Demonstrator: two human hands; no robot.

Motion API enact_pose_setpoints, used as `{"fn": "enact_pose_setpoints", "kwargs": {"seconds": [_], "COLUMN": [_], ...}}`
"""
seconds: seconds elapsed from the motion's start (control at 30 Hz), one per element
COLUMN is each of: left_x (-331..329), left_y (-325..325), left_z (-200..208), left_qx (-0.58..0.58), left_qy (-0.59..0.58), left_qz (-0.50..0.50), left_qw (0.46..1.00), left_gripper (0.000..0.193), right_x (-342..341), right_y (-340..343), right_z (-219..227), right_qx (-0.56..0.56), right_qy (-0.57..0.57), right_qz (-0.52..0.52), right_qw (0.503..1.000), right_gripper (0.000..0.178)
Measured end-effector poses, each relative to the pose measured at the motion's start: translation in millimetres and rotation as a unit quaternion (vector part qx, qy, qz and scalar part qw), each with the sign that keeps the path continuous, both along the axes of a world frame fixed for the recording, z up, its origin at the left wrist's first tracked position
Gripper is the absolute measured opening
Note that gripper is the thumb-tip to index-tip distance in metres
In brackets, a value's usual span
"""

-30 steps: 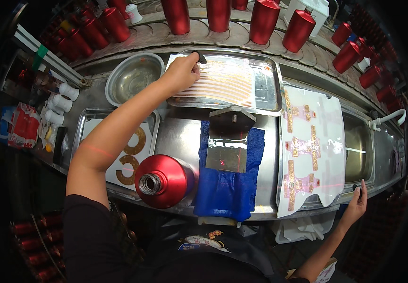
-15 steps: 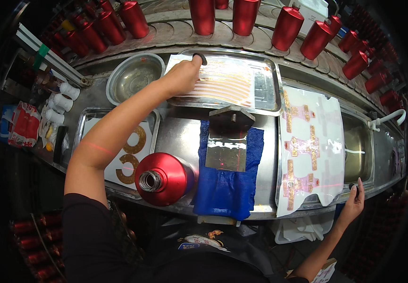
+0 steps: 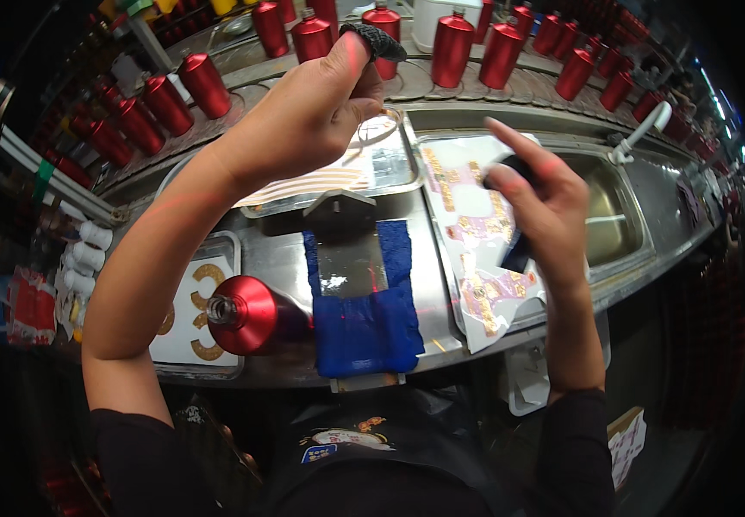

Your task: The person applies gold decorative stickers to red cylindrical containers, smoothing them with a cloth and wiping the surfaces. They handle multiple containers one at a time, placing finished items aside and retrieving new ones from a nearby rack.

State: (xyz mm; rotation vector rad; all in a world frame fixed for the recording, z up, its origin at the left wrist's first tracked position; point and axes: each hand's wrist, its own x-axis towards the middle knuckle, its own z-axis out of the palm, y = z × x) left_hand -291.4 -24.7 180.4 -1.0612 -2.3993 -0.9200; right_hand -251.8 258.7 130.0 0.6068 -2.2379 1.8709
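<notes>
My left hand (image 3: 308, 116) is raised above the far metal tray (image 3: 414, 159), fingers closed, with a black cover on one finger. A thin pale curved strip (image 3: 381, 138) hangs at its fingertips. On that tray lies a white sheet with gold stripes (image 3: 321, 183). My right hand (image 3: 553, 211), blurred, hovers over a white sheet of pink-and-gold decals (image 3: 497, 293); index finger and thumb are apart. A dark blue flat piece (image 3: 517, 254) shows at its palm. A red bottle (image 3: 247, 317) with an uncapped neck stands left of the blue cloth (image 3: 368, 336) draped on a metal stand (image 3: 340, 211).
Red bottles (image 3: 454, 52) line a conveyor at the back. At the left, a tray holds gold ring-shaped decals (image 3: 207, 349), with white spools (image 3: 88, 250) beyond. A sink (image 3: 618, 220) with a white tap (image 3: 648, 133) is at the right.
My left hand has lifted off the striped sheet with a thin strip at its fingertips. My right hand has risen from the table's front right edge to over the decal sheet. The view has shifted.
</notes>
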Motion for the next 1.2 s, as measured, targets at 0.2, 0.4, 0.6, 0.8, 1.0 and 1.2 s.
{"fn": "enact_pose_setpoints", "kwargs": {"seconds": [0.2, 0.4, 0.6, 0.8, 1.0, 1.2], "left_x": [61.0, 109.3, 157.7, 173.8, 221.1, 260.5], "left_y": [70.8, 91.1, 6.7, -97.5, -171.8, -194.2], "left_z": [19.3, 0.5, -0.5, -31.5, -69.2, -97.7], "left_qx": [0.068, 0.073, -0.046, 0.137, 0.261, 0.331], "left_qy": [-0.035, -0.139, -0.012, -0.102, -0.168, -0.2], "left_qz": [-0.068, -0.078, 0.085, 0.218, 0.343, 0.384], "left_qw": [0.995, 0.984, 0.995, 0.961, 0.887, 0.839], "left_gripper": [0.026, 0.045, 0.041, 0.035, 0.032, 0.028], "right_x": [30.2, 89.9, 166.1, 161.0, 134.5, 138.5], "right_y": [-39.6, 52.1, 266.5, 450.7, 493.9, 491.0], "right_z": [13.8, -22.0, -105.1, -259.5, -293.9, -296.5], "right_qx": [-0.144, -0.077, 0.169, 0.328, 0.341, 0.336], "right_qy": [-0.159, -0.127, -0.059, -0.114, -0.274, -0.275], "right_qz": [0.175, 0.102, -0.392, -0.464, -0.594, -0.593], "right_qw": [0.961, 0.984, 0.902, 0.815, 0.675, 0.678], "right_gripper": [0.021, 0.018, 0.013, 0.037, 0.032, 0.048]}}
